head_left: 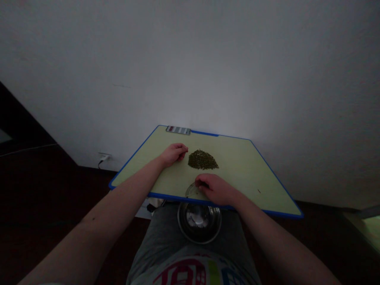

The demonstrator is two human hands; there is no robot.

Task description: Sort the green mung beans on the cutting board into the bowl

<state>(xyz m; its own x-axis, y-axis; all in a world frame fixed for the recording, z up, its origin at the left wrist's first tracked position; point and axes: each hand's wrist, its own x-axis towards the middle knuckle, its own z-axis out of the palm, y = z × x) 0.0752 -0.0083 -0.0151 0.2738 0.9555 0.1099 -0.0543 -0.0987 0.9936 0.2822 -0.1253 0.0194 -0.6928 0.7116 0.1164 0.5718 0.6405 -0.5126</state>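
Observation:
A pile of small dark green beans or seeds (203, 159) lies in the middle of the pale yellow tabletop (237, 158). My left hand (175, 153) rests at the pile's left side, its fingers curled together; whatever they might pinch is too small to make out. Nearer the front edge, my right hand (214, 187) is closed with its fingers bent inward, and its palm is hidden. A thin curved line of fine bits or a clear rim (190, 190) shows just left of those fingers. Below the edge, a shiny metal bowl (199, 236) sits on my lap.
At the table's far left corner lies a phone (178, 130) with its screen lit. A blue rim (285, 216) borders the tabletop, which stands against a white wall (208, 71). One small dark sliver (259, 191) lies at the right. A plug (104, 158) sits low on the wall.

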